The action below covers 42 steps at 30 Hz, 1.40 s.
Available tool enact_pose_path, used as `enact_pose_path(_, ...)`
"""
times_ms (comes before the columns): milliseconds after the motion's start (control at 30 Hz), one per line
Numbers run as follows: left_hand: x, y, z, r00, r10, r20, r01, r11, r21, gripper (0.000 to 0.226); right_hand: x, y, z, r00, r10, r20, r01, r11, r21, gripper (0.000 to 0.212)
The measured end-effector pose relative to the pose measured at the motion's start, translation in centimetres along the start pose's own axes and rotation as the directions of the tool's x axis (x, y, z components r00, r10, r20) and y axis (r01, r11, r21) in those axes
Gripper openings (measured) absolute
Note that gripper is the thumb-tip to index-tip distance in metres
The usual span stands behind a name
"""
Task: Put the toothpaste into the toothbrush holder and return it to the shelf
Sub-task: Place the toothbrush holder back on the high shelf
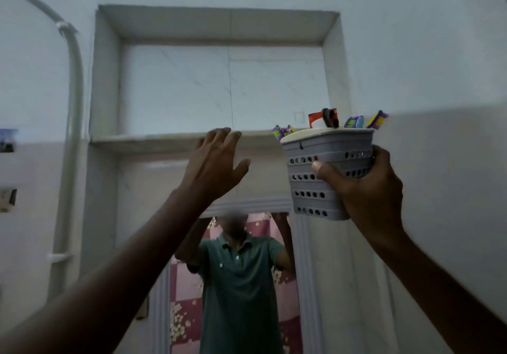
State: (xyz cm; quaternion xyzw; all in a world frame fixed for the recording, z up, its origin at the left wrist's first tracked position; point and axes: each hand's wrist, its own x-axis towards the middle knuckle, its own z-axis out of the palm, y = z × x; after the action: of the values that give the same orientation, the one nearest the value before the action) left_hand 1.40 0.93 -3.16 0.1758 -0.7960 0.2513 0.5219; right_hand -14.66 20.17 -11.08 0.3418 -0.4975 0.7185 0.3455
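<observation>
Grey holder (326,172) gripped in right hand (365,186), toothpaste (315,119) already inside | left hand (214,164) spread, holding nothing | shelf (170,138) just beyond left fingertips | remaining: set holder on shelf

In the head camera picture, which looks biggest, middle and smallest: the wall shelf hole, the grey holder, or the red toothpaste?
As they look in the head view:
1. The wall shelf niche, by far the biggest.
2. The grey toothbrush holder, gripped by the right hand.
3. The red toothpaste, only its tip showing.
</observation>
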Motion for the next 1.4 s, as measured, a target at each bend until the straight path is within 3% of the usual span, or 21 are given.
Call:
enact_pose_path(267,3.4,0.0,2.5,1.000,0.015,0.024,-0.016,0.999,0.049,0.073,7.6,-3.9,2.6,0.997,-0.073,-0.038,0.071,0.997,-0.042,0.085)
enact_pose_path(467,3.5,-0.7,3.3,0.999,0.035,-0.009,-0.035,0.998,0.048,0.070,13.3,-5.5,6.2,0.986,-0.123,-0.110,0.112,0.988,-0.102,0.098)
enact_pose_path(667,3.3,-0.9,3.9,0.997,0.051,-0.061,-0.049,0.998,0.035,0.070,16.8,-4.5,9.7,0.991,-0.082,-0.103,0.067,0.988,-0.142,0.101)
enact_pose_path(933,3.0,-0.9,5.0,0.987,0.070,-0.142,-0.062,0.996,0.065,0.073,17.5,-0.3,12.6,0.994,-0.018,-0.110,-0.006,0.977,-0.213,0.109)
enact_pose_path(1100,3.0,-0.6,5.2,0.985,0.065,-0.160,-0.054,0.996,0.072,0.074,16.6,0.9,13.4,0.987,-0.125,-0.104,0.074,0.917,-0.393,0.120)
enact_pose_path(1400,2.9,-0.6,4.3,0.994,0.064,-0.091,-0.058,0.995,0.077,0.078,15.0,2.7,12.6,0.992,-0.119,0.034,0.121,0.883,-0.453,0.128)
